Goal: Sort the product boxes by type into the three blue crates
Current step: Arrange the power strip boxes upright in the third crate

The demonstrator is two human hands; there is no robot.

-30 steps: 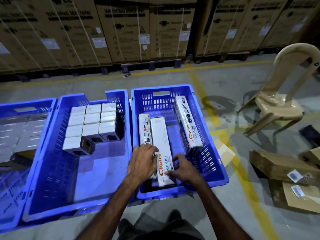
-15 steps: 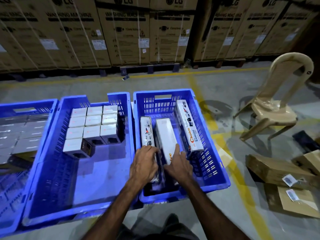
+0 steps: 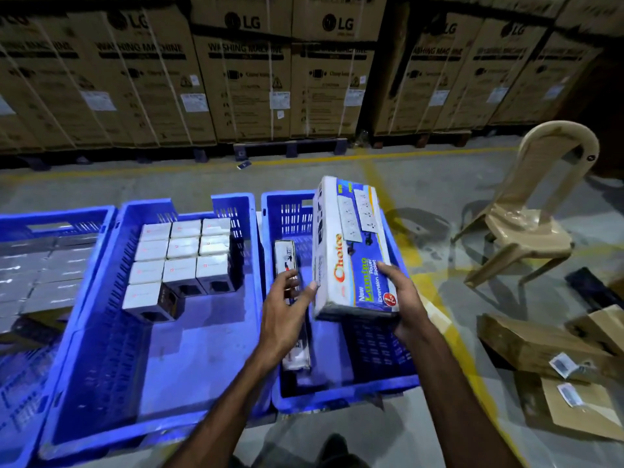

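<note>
Three blue crates stand side by side on the floor. My right hand (image 3: 401, 298) grips the near end of a long white and blue "Choice" extension socket box (image 3: 351, 244), lifted and tilted above the right crate (image 3: 341, 396). My left hand (image 3: 285, 315) hovers with fingers spread, its fingertips touching the box's left edge. Beneath that hand, another long box (image 3: 287, 258) lies on edge along the right crate's left wall. The middle crate (image 3: 101, 332) holds several small white boxes (image 3: 182, 258) in rows at its far end. Grey boxes (image 3: 40, 271) fill the left crate (image 3: 20, 224).
Tall cardboard washing machine cartons (image 3: 243, 79) line the back. A beige plastic chair (image 3: 526, 224) stands at the right. Flattened cardboard pieces (image 3: 553, 363) lie on the floor at the near right. Yellow floor lines (image 3: 445, 319) run past the right crate.
Both hands were pressed on long boxes low in the right crate. Now my right hand has lifted one Choice box up above the crate, and my left hand has loosened and opened.
</note>
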